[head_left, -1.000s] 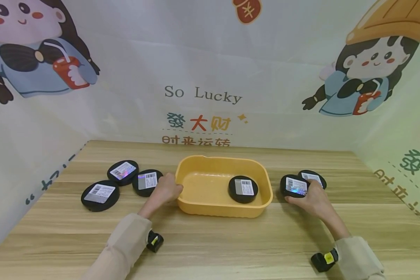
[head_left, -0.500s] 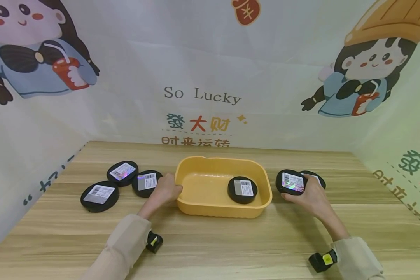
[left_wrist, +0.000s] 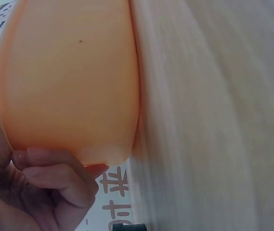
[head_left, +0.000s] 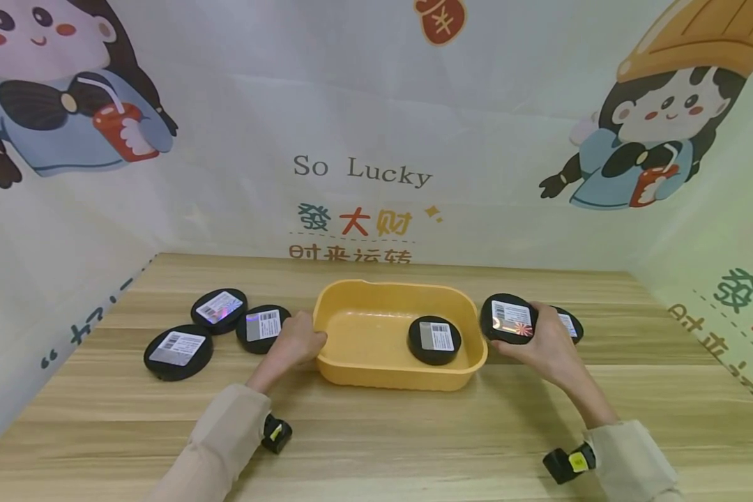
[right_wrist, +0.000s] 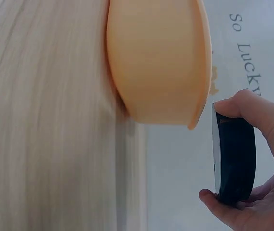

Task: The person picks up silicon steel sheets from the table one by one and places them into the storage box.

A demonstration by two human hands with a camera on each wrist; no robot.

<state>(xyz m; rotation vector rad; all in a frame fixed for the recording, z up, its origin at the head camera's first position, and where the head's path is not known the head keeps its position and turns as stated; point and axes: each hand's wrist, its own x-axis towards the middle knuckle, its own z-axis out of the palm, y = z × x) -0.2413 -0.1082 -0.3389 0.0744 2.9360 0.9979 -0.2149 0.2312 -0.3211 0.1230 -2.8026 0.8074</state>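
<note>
Yellow plastic tub (head_left: pixel 383 376) has stayed put over the last second, its 9 o'clock end pinched by the left hand (head_left: pixel 298 338), fingers curled at the rim. What has changed is the held puck (head_left: pixel 510 318): the right hand (head_left: pixel 546 352) has brought it leftward from beside the neighbour puck (head_left: pixel 571 326), clear of the table (head_left: pixel 401 439). Thumb and fingers are spread wide to clasp opposite edges of it. It now sits just off the tub's 3 o'clock end, overlapping the rim in the head view but plainly apart from it in the right wrist view. For the work, I judge this matters because the held puck is within easy reach of the opening, and more of the neighbour puck shows.

Inside, the inner puck (head_left: pixel 435 340) lies flat towards 3 o'clock. Beyond the left hand, the mid puck (head_left: pixel 260 330) lies at 9 o'clock, the far puck (head_left: pixel 219 312) slightly above that, and the near puck (head_left: pixel 178 353) slightly below.
</note>
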